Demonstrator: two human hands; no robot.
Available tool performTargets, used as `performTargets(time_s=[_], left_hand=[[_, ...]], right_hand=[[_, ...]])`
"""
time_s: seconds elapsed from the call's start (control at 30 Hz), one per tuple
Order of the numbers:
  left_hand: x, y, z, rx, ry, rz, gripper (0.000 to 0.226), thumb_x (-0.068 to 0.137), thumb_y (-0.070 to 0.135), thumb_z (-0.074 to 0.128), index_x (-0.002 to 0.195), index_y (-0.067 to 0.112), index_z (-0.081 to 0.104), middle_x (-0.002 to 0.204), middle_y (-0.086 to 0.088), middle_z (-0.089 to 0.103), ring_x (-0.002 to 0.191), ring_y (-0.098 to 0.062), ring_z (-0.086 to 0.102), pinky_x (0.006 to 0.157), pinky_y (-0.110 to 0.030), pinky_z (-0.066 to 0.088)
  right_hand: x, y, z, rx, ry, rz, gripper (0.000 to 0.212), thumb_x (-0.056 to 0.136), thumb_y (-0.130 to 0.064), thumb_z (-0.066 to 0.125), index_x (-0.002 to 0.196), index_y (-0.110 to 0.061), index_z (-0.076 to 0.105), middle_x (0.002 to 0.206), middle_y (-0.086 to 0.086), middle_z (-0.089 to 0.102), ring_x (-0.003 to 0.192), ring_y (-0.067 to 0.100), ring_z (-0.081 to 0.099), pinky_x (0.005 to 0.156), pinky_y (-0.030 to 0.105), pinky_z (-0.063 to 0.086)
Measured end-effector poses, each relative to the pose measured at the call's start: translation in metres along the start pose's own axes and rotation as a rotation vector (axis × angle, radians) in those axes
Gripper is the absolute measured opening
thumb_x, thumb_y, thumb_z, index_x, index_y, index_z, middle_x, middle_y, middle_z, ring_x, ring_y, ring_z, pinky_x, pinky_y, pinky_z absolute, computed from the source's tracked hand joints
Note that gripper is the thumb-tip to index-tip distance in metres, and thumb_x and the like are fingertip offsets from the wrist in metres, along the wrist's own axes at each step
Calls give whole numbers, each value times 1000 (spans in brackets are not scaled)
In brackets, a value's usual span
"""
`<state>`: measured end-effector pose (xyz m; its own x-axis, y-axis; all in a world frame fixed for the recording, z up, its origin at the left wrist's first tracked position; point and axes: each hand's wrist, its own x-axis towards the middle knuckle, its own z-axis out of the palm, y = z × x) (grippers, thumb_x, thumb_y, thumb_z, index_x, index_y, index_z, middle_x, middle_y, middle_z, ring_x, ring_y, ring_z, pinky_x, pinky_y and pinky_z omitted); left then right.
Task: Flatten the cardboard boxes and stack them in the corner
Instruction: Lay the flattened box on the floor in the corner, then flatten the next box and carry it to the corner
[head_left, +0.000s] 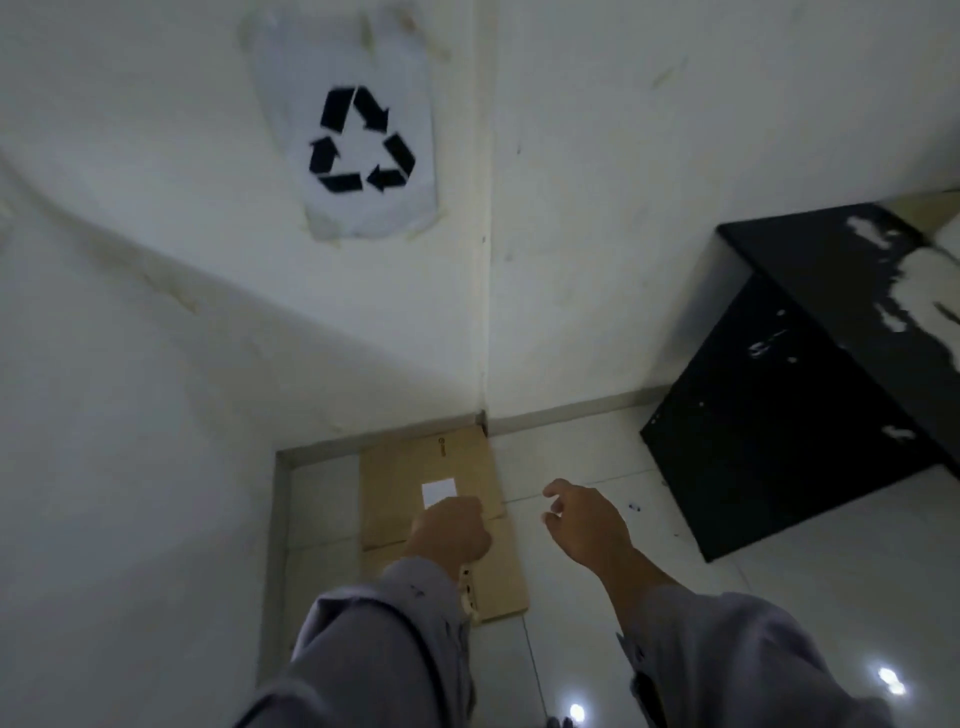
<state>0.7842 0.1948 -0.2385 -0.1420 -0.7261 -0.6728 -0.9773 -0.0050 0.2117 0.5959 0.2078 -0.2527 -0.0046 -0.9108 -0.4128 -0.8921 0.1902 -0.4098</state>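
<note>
One flattened brown cardboard box (441, 509), bearing a small white label, lies on the pale tiled floor (779, 597) pushed into the wall corner, below the white paper sheet with a black recycling symbol (363, 140) taped to the wall. The left hand (449, 530) hovers over or rests on the middle of that cardboard, its fingers curled under; whether they pinch anything I cannot tell. Just right of the cardboard, the right hand (584, 525) hangs above the floor with fingers loosely spread, holding nothing. Further right of the cardboard stands a black cabinet with flaking white patches (789, 405). To finish the placing well, I would judge it best to press the sheet flat with an open palm and square its far edge against the skirting, so later boxes stack evenly on it.
</note>
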Motion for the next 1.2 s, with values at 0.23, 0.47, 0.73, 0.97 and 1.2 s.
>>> performTargets(time_s=[0.23,0.47,0.73,0.97,1.2], left_hand=[[-72,73,-79,87,124,220,58,100,38,43,150,13,28,155,-9,30,139,-26,34,110,-35,33],[-92,130,-69,199,186,391,47,96,41,49,138,19,46,144,-8,45,129,-25,44,105,-35,39],[-103,250,-63,292,254,593,42,94,43,52,132,25,52,138,-2,51,124,-22,49,102,-36,41],[-104,390,-64,256,348,673,40,92,39,54,129,25,55,132,-2,56,118,-23,54,97,-37,46],[-100,537,-36,196,446,772,35,93,40,53,124,27,58,126,1,59,115,-21,56,94,-35,47]], right_hand=[[-65,4,-82,80,117,112,30,94,-29,54,123,-28,54,115,-2,64,105,18,61,88,30,51],[-123,39,-99,187,203,209,32,94,-31,54,126,-27,55,124,-2,59,115,17,55,99,30,44],[-163,122,-164,183,344,318,30,91,-31,59,120,-25,60,115,-1,66,105,17,61,93,32,50],[-179,216,-256,153,432,285,32,91,-29,59,122,-20,62,117,3,66,110,22,61,94,33,49],[-200,340,-333,90,496,320,34,93,-28,57,125,-17,59,122,5,65,113,24,59,91,32,48]])
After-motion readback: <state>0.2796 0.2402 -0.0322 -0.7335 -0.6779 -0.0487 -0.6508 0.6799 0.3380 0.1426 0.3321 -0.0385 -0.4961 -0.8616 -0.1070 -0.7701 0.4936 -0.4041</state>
